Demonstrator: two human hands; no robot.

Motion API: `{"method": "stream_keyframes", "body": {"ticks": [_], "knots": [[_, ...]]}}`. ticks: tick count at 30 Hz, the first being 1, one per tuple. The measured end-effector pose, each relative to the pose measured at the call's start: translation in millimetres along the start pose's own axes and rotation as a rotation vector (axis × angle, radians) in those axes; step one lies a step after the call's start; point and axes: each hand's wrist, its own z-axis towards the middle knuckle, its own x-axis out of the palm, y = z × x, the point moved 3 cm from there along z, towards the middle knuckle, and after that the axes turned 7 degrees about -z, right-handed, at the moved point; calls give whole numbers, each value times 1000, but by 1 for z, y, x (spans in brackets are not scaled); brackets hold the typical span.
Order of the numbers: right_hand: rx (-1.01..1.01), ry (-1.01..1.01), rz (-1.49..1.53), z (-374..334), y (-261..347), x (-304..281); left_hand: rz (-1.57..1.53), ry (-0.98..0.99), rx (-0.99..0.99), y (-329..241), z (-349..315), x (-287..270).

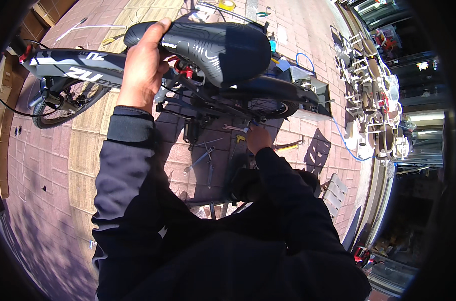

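Observation:
A bicycle with a dark grey frame (pixel 82 67) stands across in front of me, its front wheel (pixel 70 105) at the left. My left hand (pixel 146 67) is closed round the narrow front end of the black saddle (pixel 213 45), thumb on top. Low beside the rear wheel (pixel 273 107), my right hand (pixel 259 138) is closed on a silver wrench (pixel 234 128), whose end sticks out to the left. The fingers are partly hidden. A black pedal (pixel 190 132) hangs left of that hand.
Several wrenches (pixel 202 159) lie on the brick paving below the bicycle, near a small yellow piece (pixel 240 138). A yellow-handled tool (pixel 290 146) lies right of my right hand. Beyond the rear wheel stands a metal box (pixel 321 95). A grey slatted piece (pixel 335 195) sits at the right.

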Motion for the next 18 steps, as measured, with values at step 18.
{"method": "stream_keyframes", "body": {"ticks": [18], "knots": [[64,-93,60,13,-11,54,-16,3,-19,0,0,0]]}}
